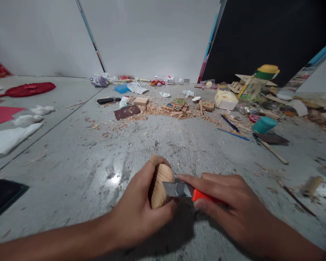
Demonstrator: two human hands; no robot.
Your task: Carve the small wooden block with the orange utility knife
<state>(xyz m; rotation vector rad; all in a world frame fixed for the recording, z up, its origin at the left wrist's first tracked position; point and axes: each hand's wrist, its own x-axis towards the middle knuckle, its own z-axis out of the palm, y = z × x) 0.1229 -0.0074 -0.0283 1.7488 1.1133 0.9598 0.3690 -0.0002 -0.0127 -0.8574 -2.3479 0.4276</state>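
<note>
A rounded piece of pale wood [159, 188] with visible grain is gripped in my left hand [143, 203], the thumb below it and the fingers curled over its far edge. My right hand [230, 206] is closed around the orange handle of a utility knife [206, 196]. The knife's wide metal blade points left, and its tip lies against the right face of the wood. My right index finger stretches along the top side of the blade. Both hands are just above the grey floor [97, 188], close to me.
Wood shavings [157, 110] lie in a band ahead, with a brown sandpaper sheet [127, 112] and small wood blocks [141, 101]. A dark phone [5, 197] rests at left. Right are a teal cup [264, 125], a blue brush [236, 135] and a yellow-capped bottle [260, 81].
</note>
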